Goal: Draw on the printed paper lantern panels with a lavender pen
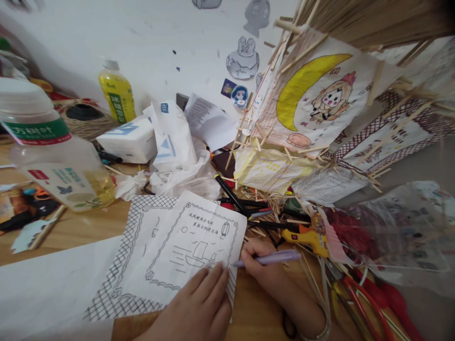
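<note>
My left hand (199,300) lies flat, fingers stretched out, over the lower right part of a printed sheet (177,241). On that sheet are sailing boats, birds, a lantern, lines of characters and a wavy border. Beneath it lies a larger sheet (117,279) with a crosshatched edge. My right hand (261,260) grips a light purple pen (277,257), its tip end pointing left at the right edge of the sheets. Whether the tip touches paper I cannot tell.
A large bottle (57,161) stands at left, with tissue packs (128,139) behind. At right are a yellow glue gun (307,237), red-handled scissors (366,303), loose sticks and markers (231,194). Stick-framed paper lanterns (309,99) lean above them.
</note>
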Demonstrator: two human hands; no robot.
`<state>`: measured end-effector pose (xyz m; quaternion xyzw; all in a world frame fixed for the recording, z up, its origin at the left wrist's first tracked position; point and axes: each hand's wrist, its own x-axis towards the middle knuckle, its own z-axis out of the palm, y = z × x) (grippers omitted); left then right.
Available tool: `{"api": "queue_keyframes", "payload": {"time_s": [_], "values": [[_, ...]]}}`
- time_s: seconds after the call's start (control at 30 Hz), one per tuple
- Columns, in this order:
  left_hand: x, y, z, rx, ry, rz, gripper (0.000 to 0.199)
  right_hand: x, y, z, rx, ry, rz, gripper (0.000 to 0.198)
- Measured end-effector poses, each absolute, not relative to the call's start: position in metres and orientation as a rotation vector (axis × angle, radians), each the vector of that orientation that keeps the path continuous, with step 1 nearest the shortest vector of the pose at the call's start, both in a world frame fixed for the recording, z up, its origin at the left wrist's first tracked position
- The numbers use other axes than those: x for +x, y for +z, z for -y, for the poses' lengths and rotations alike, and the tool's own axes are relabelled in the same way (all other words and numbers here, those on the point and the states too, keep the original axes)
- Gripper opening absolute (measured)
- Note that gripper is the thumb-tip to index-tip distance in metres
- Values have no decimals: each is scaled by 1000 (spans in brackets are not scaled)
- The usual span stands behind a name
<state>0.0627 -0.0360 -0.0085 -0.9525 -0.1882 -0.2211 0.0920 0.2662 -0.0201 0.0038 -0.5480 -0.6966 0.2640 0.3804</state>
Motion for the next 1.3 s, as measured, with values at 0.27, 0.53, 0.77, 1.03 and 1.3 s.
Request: {"api": "queue_keyframes", "payload": {"time_s": [0.27,0.53,0.77,1.03,1.3], "values": [[64,-7,38,-2848,-638,581,25,264,10,20,-1431,680,1748,28],[64,-8,38,-2861,-628,581,26,263,8,21,-1417,738,1711,27],[64,-10,36,-2838,-660,554,25,265,9,23,-1423,834,1652,26],[63,-10,38,-2792,-675,547,26,267,10,28,-1420,618,1481,26],[60,0,39,-2855,-638,449,28,262,15,26,-1373,507,1509,7]]}}
